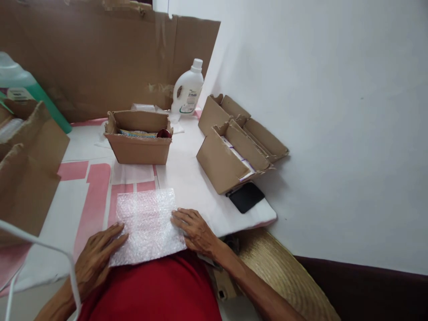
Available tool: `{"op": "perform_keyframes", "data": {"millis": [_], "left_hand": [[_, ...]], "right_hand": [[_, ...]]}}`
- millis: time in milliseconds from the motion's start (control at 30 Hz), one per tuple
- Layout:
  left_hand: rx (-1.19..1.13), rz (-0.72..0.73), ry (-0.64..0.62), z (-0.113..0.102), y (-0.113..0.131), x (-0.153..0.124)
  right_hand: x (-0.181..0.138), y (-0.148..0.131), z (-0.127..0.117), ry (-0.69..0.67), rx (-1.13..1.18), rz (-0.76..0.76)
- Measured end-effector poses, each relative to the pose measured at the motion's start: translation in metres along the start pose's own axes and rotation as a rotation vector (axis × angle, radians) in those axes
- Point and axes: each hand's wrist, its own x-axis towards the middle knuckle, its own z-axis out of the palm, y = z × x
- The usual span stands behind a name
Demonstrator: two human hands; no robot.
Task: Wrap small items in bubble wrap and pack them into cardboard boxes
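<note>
A sheet of bubble wrap (147, 225) lies at the front edge of the cloth-covered table, its near edge against the red clothing. My left hand (98, 249) rests on its left side, fingers stretched out flat with the tips over the edge. On the opposite side my right hand (195, 229) lies with extended fingers touching the sheet's right edge. Neither hand is closed around anything. Beyond the sheet stands a small cardboard box (142, 151) with a colourful packet and a dark red round thing inside.
Cardboard boxes (222, 162) stand at the right, beside a black flat object (246, 197). A white jug (189, 91) stands at the back by a tall cardboard panel (100, 58). More cardboard (36, 156) and a green-liquid bottle (50, 100) are left. A white frame (40, 240) crosses the lower left.
</note>
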Motion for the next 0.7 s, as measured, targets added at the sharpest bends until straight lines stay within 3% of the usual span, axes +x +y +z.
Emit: {"op": "perform_keyframes", "data": {"millis": [167, 267, 367, 467, 700], "left_hand": [[-0.254, -0.223, 0.130, 0.005, 0.006, 0.010], [-0.400, -0.522, 0.161, 0.002, 0.015, 0.027], [-0.372, -0.800, 0.243, 0.004, 0.021, 0.045], [-0.301, -0.883, 0.312, 0.009, 0.022, 0.058], [-0.257, -0.930, 0.283, 0.008, 0.023, 0.077]], "right_hand": [[0.011, -0.006, 0.007, 0.264, 0.167, 0.103], [0.021, -0.017, 0.012, 0.401, 0.198, 0.263], [0.033, -0.027, 0.020, 0.465, 0.128, 0.425], [0.043, -0.032, 0.027, 0.480, 0.042, 0.512], [0.055, -0.028, 0.031, 0.525, -0.091, 0.559]]}}
